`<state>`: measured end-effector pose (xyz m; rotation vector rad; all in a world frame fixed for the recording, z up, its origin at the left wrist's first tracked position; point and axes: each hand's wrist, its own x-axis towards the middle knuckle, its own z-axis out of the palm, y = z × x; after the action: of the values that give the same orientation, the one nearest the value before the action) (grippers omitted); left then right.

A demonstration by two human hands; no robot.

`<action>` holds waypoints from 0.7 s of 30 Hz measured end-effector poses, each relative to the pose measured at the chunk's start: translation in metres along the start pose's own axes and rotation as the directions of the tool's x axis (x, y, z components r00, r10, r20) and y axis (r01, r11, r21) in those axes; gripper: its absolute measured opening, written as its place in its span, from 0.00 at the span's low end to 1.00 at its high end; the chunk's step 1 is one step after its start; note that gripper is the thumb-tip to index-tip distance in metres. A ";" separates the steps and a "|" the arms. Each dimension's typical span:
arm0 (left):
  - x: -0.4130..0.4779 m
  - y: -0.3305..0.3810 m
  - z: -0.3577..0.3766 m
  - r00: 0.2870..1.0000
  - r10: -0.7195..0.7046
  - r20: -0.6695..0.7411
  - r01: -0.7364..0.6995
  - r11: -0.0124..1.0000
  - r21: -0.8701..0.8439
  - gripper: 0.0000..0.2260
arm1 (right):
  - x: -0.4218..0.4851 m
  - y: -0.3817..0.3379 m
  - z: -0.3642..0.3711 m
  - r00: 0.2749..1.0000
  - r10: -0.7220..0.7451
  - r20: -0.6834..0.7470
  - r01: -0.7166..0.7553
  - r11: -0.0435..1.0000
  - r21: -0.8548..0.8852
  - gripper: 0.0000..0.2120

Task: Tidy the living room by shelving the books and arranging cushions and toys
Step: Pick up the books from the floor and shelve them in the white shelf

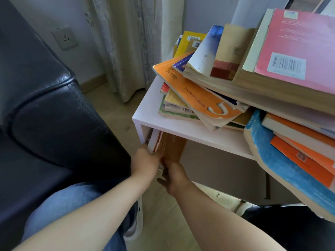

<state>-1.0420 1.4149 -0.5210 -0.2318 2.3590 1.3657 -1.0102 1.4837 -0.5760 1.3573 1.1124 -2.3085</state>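
Left hand [145, 161] and right hand [175, 178] grip the brown book [171, 147]; bumping the shelf [181, 128] could topple the overhanging pile [199, 98] at two o'clock

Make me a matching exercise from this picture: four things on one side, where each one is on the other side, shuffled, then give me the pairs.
Things
1. orange book
2. pink book
3. brown book
4. socket

Places
A. left of the curtain
B. upright under the table top, gripped by the left hand
C. highest at the upper right, barcode up
D. tilted on other books on the table top

Pairs: 1-D, 2-C, 3-B, 4-A
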 end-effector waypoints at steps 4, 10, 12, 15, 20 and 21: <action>0.003 0.002 -0.001 0.997 0.062 0.047 -0.068 0.989 0.128 0.11 | 0.004 -0.004 -0.004 1.000 -0.017 -0.002 0.017 0.995 -0.099 0.19; 0.007 0.009 -0.001 0.987 -0.016 0.158 -0.012 0.984 0.179 0.17 | 0.009 -0.017 -0.015 0.996 0.048 -0.074 -0.068 0.952 -0.298 0.09; 0.006 0.009 -0.001 0.982 -0.039 0.184 0.011 0.989 0.151 0.13 | 0.011 -0.018 -0.019 0.995 0.053 -0.080 -0.076 0.945 -0.319 0.11; 0.009 0.006 -0.004 0.979 -0.042 0.201 0.003 0.982 0.189 0.09 | 0.008 -0.017 -0.026 0.994 0.066 -0.092 -0.096 0.925 -0.367 0.09; 0.006 0.007 -0.008 0.977 -0.023 0.214 -0.043 0.952 0.302 0.18 | -0.004 -0.024 -0.039 0.990 -0.017 -0.141 -0.045 0.902 -0.430 0.09; 0.005 0.007 -0.009 0.977 -0.017 0.214 -0.053 0.946 0.318 0.19 | -0.006 -0.026 -0.040 0.990 -0.035 -0.140 -0.030 0.898 -0.439 0.11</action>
<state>-1.0507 1.4107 -0.5136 0.0321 2.3578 0.9364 -0.9950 1.5290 -0.5697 1.3487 1.5644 -1.8189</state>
